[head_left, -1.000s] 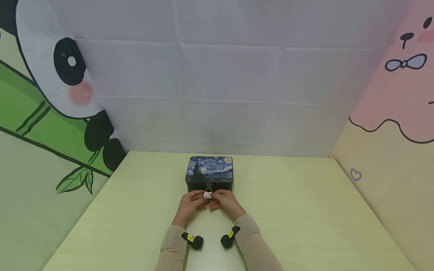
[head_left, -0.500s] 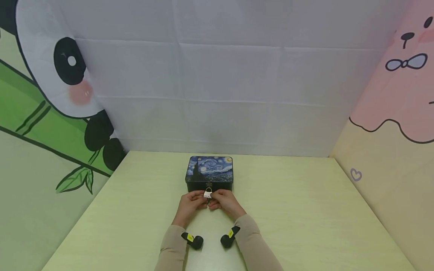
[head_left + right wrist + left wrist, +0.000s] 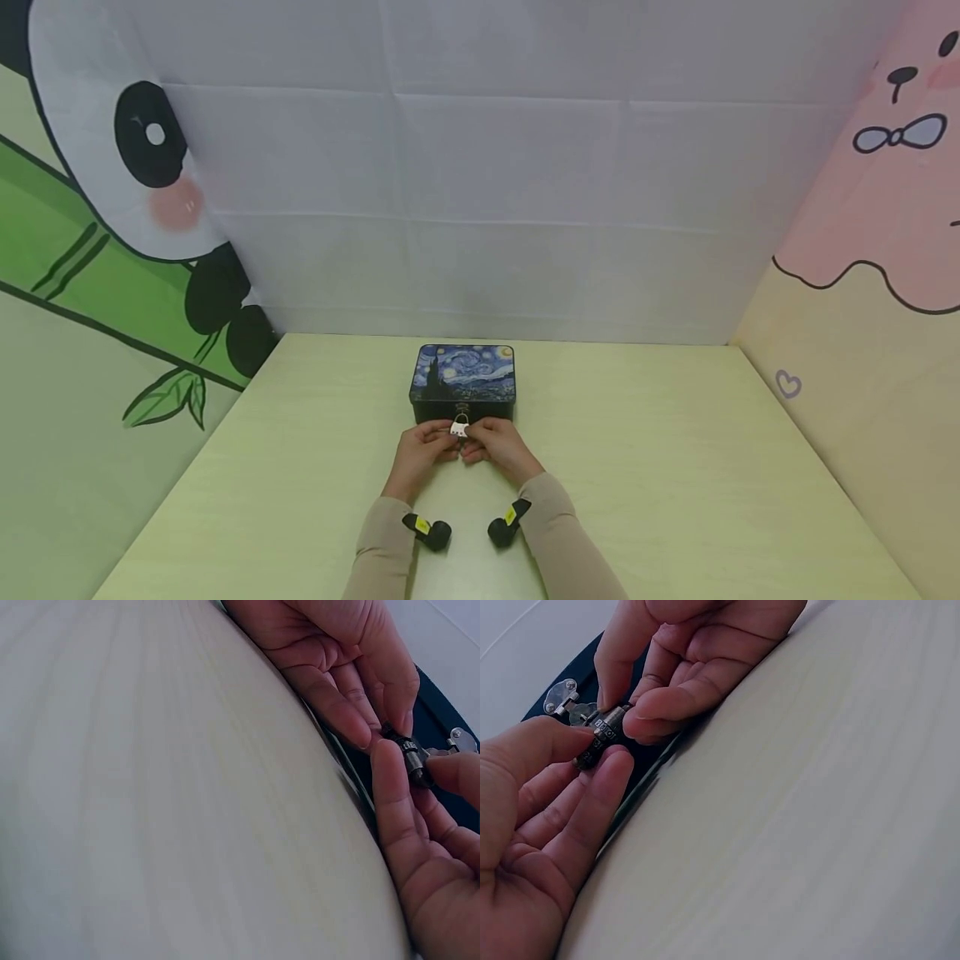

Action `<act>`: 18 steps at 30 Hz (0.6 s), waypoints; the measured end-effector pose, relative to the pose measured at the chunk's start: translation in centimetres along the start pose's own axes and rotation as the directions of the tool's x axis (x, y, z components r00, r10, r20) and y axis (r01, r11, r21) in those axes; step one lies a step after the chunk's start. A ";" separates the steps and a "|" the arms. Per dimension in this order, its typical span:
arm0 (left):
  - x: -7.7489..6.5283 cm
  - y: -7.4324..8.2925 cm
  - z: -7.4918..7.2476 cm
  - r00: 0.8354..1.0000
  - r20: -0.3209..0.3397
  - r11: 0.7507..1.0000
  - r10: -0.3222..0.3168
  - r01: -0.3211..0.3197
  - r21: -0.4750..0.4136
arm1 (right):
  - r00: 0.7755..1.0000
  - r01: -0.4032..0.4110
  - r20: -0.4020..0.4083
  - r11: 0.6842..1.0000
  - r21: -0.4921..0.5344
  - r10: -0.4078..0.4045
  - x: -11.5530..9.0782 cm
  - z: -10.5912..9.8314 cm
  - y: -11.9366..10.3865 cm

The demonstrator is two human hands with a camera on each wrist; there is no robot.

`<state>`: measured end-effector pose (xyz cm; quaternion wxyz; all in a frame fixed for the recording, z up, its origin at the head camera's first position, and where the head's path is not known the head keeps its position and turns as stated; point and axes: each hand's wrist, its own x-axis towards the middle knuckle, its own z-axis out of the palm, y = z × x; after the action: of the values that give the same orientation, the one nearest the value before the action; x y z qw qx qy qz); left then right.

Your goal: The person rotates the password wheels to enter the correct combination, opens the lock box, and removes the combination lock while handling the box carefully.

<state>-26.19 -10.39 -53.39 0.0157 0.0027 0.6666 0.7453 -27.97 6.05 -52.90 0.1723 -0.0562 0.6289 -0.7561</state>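
A small combination padlock (image 3: pixel 459 429) with number dials hangs by its shackle from the metal hasp (image 3: pixel 571 705) on the front of a dark tin box (image 3: pixel 463 373), whose lid is printed with a blue starry night painting. My left hand (image 3: pixel 418 455) pinches one end of the padlock between thumb and fingers. At its other end the fingers of my right hand (image 3: pixel 504 450) pinch it too. Close up in the right wrist view, the padlock's dials (image 3: pixel 409 747) show between both hands' fingertips. Whether the shackle is locked I cannot tell.
The box stands near the back of a pale wooden table (image 3: pixel 637 467). Behind it hangs a white cloth (image 3: pixel 495 167). Printed side walls flank the table, a panda (image 3: pixel 150 133) at left and a pink animal (image 3: pixel 877 192) at right. Black wrist cameras (image 3: pixel 438 536) jut inward from both sleeves.
Both hands stay at the padlock with hardly any visible motion. The padlock's face tilts slightly between frames, and the head view shifts a little.
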 end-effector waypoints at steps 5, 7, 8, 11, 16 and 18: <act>-0.1 0.0 0.2 1.000 -0.024 1.000 0.007 -0.007 0.017 | 1.000 -0.006 -0.001 1.000 -0.001 0.006 -0.2 0.1 -0.2; -0.1 0.0 0.3 0.999 -0.030 1.000 0.012 -0.011 0.027 | 1.000 -0.005 -0.002 1.000 0.002 0.005 -0.2 0.0 -0.1; -0.1 0.0 0.3 0.999 -0.031 0.999 0.014 -0.013 0.032 | 1.000 -0.007 -0.004 1.000 0.001 0.007 -0.2 0.0 0.0; -0.1 -0.2 0.2 1.000 -0.024 0.999 0.018 -0.017 0.039 | 1.000 -0.005 -0.002 1.000 0.005 0.005 -0.2 0.0 0.0; 0.1 -0.2 0.2 0.999 -0.033 0.999 -0.002 0.003 0.042 | 1.000 -0.002 -0.002 1.000 0.013 0.002 -0.2 0.0 0.0; 0.2 -0.3 0.2 0.999 -0.037 0.999 -0.008 0.010 0.042 | 1.000 -0.002 -0.003 1.000 0.011 0.002 -0.1 0.0 0.0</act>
<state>-26.41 -10.12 -53.63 0.0065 -0.0137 0.6823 0.7309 -27.87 6.08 -52.92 0.1723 -0.0534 0.6250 -0.7595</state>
